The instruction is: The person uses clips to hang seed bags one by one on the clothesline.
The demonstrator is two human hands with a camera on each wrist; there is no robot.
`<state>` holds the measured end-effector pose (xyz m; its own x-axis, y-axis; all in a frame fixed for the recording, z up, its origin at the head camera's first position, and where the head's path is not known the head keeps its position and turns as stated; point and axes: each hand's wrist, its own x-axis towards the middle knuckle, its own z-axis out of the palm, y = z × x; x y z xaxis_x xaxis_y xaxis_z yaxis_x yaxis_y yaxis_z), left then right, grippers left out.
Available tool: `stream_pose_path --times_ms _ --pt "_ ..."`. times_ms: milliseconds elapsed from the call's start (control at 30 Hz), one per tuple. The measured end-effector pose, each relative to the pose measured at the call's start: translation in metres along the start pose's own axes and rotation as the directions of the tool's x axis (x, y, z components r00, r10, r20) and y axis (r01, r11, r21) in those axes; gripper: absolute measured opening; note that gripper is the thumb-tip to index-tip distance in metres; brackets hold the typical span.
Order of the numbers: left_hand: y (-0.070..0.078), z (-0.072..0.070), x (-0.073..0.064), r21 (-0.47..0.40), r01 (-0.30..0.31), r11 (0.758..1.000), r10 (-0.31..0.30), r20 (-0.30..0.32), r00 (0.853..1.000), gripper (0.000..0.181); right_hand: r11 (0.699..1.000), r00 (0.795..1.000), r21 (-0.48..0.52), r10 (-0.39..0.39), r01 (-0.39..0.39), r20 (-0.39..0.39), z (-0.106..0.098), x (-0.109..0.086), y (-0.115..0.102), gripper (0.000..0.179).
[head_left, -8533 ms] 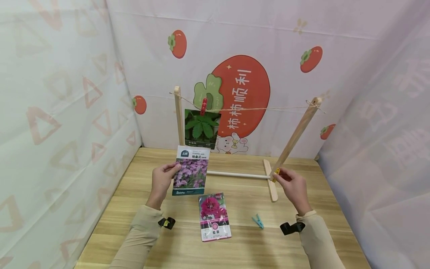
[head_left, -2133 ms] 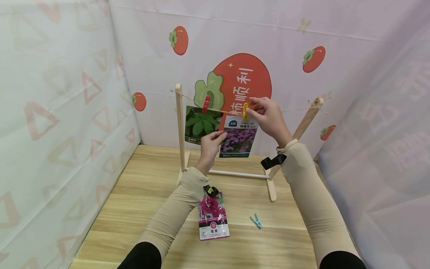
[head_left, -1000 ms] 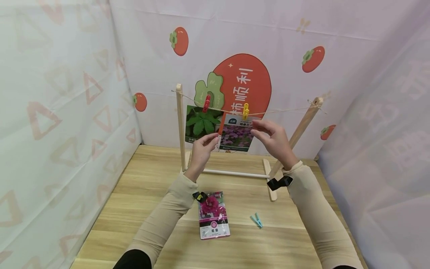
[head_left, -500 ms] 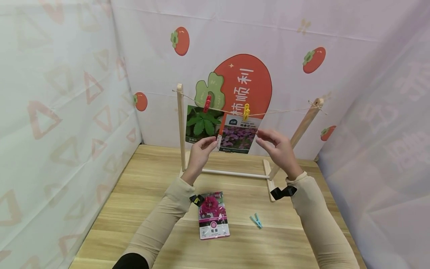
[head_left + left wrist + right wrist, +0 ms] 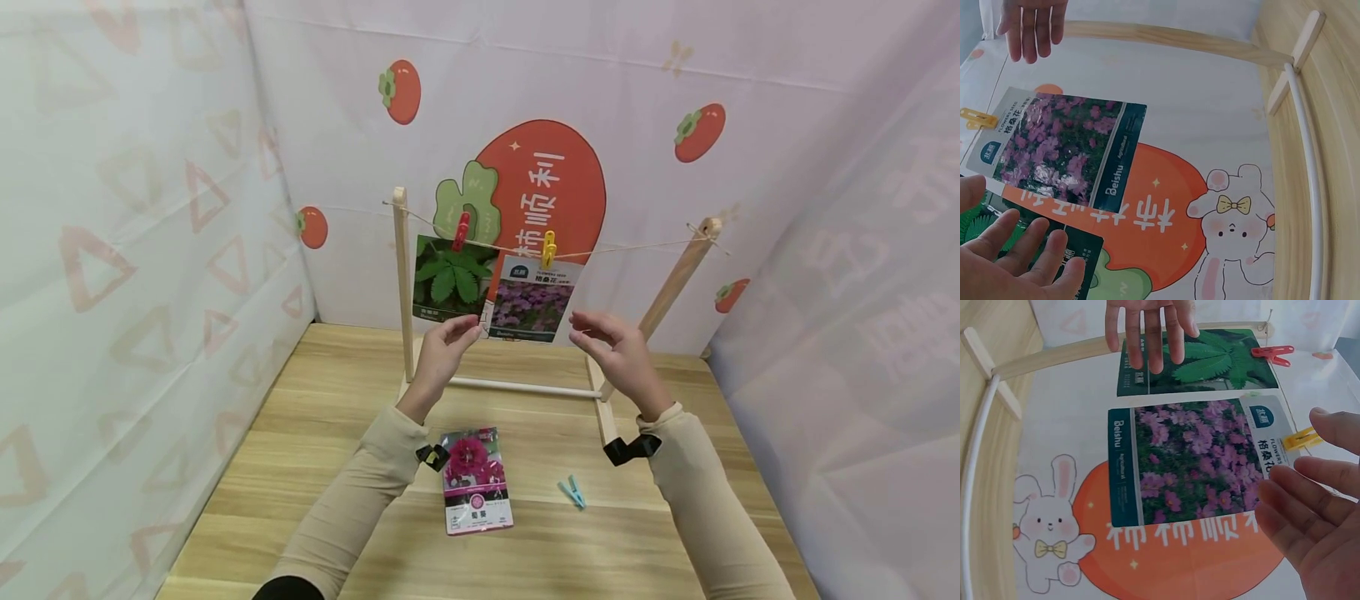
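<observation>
From a string (image 5: pixel 626 248) hangs a purple-flower seed packet (image 5: pixel 531 302), pinned at its top by a yellow clothespin (image 5: pixel 549 250). Left of it hangs a green-leaf seed packet (image 5: pixel 452 275) under a red clothespin (image 5: pixel 461 231). My left hand (image 5: pixel 442 357) is raised at the purple packet's lower left, fingers relaxed and holding nothing. On the other side my right hand (image 5: pixel 618 354) hovers apart from the packet, its fingers loosely bent around nothing. Both wrist views show spread fingers near the hanging packets.
A pink-flower seed packet (image 5: pixel 477 482) and a light blue clothespin (image 5: pixel 573 492) lie on the wooden table (image 5: pixel 300 467). The string is tied between two wooden posts (image 5: pixel 678 279), joined low down by a white rod (image 5: pixel 525 387). A printed cloth backdrop (image 5: pixel 337 125) stands behind.
The purple-flower packet went from my left hand to the string, and the yellow clothespin from my right hand onto its top. Both hands have since let go and drawn down and apart.
</observation>
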<state>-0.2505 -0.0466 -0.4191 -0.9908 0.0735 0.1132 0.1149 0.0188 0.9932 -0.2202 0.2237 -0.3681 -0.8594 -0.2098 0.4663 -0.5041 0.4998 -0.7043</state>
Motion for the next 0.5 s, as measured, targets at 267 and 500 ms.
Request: stream_pose_path --times_ms 267,500 --pt "-0.011 -0.004 -0.004 0.015 0.020 1.000 -0.020 0.016 1.000 0.039 0.998 0.998 -0.009 0.059 -0.059 0.027 0.007 -0.012 0.008 0.031" --pt "-0.018 -0.006 -0.012 0.041 0.035 0.999 -0.036 0.024 0.999 0.039 0.996 0.996 0.009 0.086 -0.087 0.037 0.013 -0.022 0.015 0.032"
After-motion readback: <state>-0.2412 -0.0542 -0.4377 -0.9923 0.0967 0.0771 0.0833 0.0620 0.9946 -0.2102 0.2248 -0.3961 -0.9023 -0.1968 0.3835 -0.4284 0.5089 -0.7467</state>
